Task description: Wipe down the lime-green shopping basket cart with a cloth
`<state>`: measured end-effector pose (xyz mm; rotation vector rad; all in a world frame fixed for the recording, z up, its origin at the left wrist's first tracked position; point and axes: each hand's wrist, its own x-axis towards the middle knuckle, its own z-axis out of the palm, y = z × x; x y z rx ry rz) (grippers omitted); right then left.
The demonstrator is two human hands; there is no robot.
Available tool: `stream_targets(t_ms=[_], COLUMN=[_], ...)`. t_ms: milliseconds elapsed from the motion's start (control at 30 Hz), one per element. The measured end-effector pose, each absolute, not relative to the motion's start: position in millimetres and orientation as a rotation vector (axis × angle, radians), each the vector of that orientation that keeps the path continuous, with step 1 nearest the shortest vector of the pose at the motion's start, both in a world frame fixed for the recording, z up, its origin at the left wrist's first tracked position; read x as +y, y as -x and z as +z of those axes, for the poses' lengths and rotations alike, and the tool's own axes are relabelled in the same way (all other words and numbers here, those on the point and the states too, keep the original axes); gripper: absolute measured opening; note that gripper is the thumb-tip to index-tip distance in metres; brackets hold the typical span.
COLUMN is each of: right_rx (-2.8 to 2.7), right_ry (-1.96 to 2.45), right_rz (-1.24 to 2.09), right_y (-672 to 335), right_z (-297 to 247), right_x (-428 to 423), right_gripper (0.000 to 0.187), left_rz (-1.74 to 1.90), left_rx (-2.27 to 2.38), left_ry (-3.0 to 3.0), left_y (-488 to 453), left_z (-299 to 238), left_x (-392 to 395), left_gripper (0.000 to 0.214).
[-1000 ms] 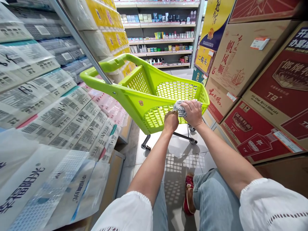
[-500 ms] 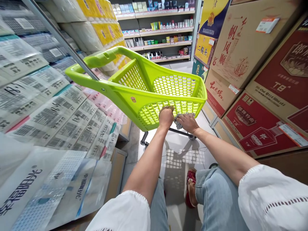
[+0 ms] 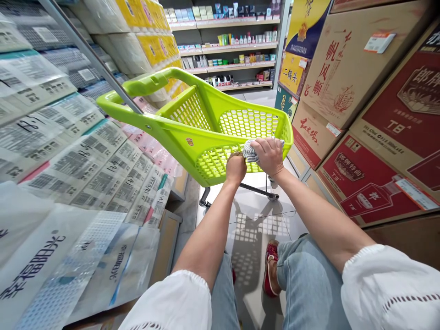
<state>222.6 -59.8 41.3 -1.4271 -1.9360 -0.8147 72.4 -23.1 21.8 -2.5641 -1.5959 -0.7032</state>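
Head view: bright-green plastic shopping cart (image 3: 178, 144) with mesh sides stands on pale tiled floor (image 3: 275, 223). Right hand (image 3: 271, 156): grip clamped on grey-and-white striped cloth (image 3: 250, 151), at cart's near rim. Left hand (image 3: 236, 168) curled against near mesh side, beside cloth; cannot tell whether clamped.

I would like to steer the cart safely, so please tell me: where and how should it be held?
Probably by the handle, palm down, coming from the picture's left: this raised bar projects from that end of the cart, so it seems graspable. Grip beyond the grey pole, which passes in front of the handle's near part.
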Motion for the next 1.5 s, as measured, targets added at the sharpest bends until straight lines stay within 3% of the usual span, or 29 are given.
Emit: stream_targets(t_ms=[600,1100,1267,1500], right_rx=[-2.424,-1.961,-1.885,-1.912], right_ry=[1.417,1.395,1.396,1.415], right_rz=[-0.594,-0.793,-0.763,-0.718], right_y=[-227.5,-251.1,-258.0,-270.5], right_z=[-55.1,46.9,53.8,33.8], right_x=[-74.3,-67.6,-69.9,-69.6], right_gripper=[0.027,0.031,0.03,0.03], left_rz=[-0.818,-0.723,-0.771,-0.765], left_rx=[-1.558,-1.452,-1.255,-1.383], left_ry=[2.552,2.457,2.581,2.658], left_y=[-71.5,-76.6,-98.4,-120.0], left_z=[16.8,26.0,28.0,20.7], left_x=[-19.9,-31.6,-39.3,-29.1], left_gripper=[0.039,0.03,0.024,0.031])
